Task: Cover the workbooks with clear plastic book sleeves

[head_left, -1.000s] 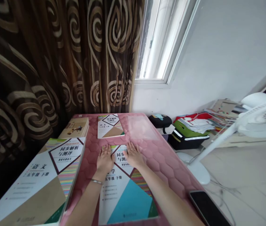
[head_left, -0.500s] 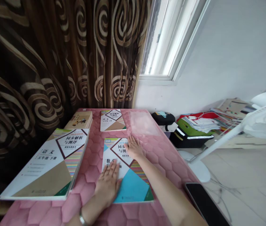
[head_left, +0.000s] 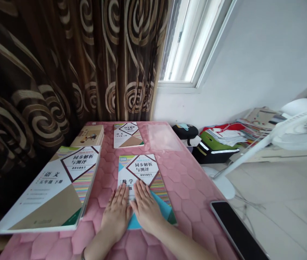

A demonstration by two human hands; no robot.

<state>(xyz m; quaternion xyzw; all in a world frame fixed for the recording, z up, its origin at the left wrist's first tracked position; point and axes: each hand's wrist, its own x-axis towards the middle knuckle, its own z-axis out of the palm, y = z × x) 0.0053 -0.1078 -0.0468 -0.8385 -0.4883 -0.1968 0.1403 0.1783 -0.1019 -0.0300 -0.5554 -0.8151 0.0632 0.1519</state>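
Two hands are resting flat on one blue-and-white workbook (head_left: 148,176), which is lying face up on the padded pink bench (head_left: 193,196), its top edge pointing roughly to twelve o'clock, away from the person. The left hand (head_left: 116,211) is covering the cover's seven-o'clock side and overlapping its edge, while the right hand (head_left: 146,207) is pressing on the blue part near six o'clock; both are staying unclenched, fingers stretched out, grasping nothing. Taking this workbook as the dial's centre, a thicker workbook (head_left: 48,187) is lying at nine o'clock, a tan-covered stack (head_left: 88,135) is sitting at ten to eleven, a smaller-looking booklet (head_left: 128,135) is lying just short of twelve, a see-through sheet (head_left: 164,137) is lying near one, and a phone (head_left: 238,229) is lying at four. I am judging the workbook to be fairly light, with a soft, bendable cover that is probably feeling slick under the palms; its corners are looking easy to crease. The long edge at three o'clock is offering the best hold — fingertips beneath, thumb on top — since the padding is likely yielding there, with the other hand supporting the nine-o'clock edge.
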